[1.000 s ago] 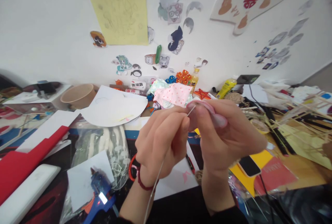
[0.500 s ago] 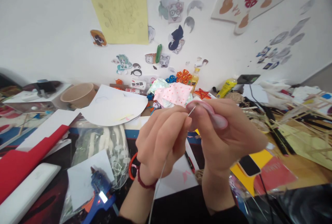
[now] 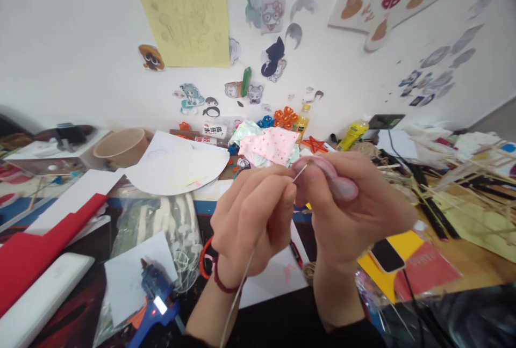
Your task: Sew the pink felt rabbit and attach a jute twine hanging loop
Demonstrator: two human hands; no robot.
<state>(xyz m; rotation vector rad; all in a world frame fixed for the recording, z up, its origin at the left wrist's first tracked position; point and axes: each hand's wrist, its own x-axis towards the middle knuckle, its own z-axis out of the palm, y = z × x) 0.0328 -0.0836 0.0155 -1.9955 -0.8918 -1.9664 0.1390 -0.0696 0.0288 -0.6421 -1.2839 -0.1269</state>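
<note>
My left hand (image 3: pixel 253 219), with a dark red band at its wrist, is closed in a pinch on a thin white strand (image 3: pixel 237 302). Whether the strand is cord or wire I cannot tell. One end (image 3: pixel 300 173) sticks out past the fingertips and meets a pale petal-shaped piece with pink edges (image 3: pixel 345 188). My right hand (image 3: pixel 350 208) grips that piece between thumb and fingers, which hide part of it. Both hands are raised over the table, close together. From the left palm the strand runs down past the wrist.
A blue glue gun (image 3: pixel 155 289) lies on white paper at lower left, beside a plastic bag (image 3: pixel 153 219) of white strips. Red card (image 3: pixel 32 259) is at far left. A phone (image 3: pixel 387 256) and a stick frame (image 3: pixel 479 176) are on the right. Pink dotted cloth (image 3: pixel 270 145) lies behind.
The petal piece and my right fingers have shifted very slightly. The lower end of the white strand has swung a little to the left. Both grips stay as they were.
</note>
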